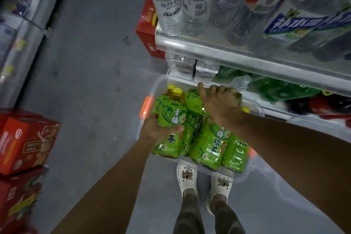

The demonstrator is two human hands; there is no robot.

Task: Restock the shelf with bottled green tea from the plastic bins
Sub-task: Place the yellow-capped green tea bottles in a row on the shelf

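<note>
A clear plastic bin (245, 175) with orange latches sits on the floor against the shelf, holding several green tea bottles with yellow caps. My left hand (157, 129) grips one green tea bottle (171, 119) at the bin's left side, fingers wrapped round its label. My right hand (220, 104) reaches down over the far bottles and curls round the top of another green tea bottle (193, 98), its index finger stretched toward the shelf. More green bottles (281, 89) lie on the low shelf behind the bin.
The metal shelf edge (228, 51) above carries clear water bottles (191, 2). Red cartons stand at the left (26, 142) and behind the shelf end (148, 24). Grey floor runs up the aisle. My feet in white clogs (187, 178) stand just under the bin.
</note>
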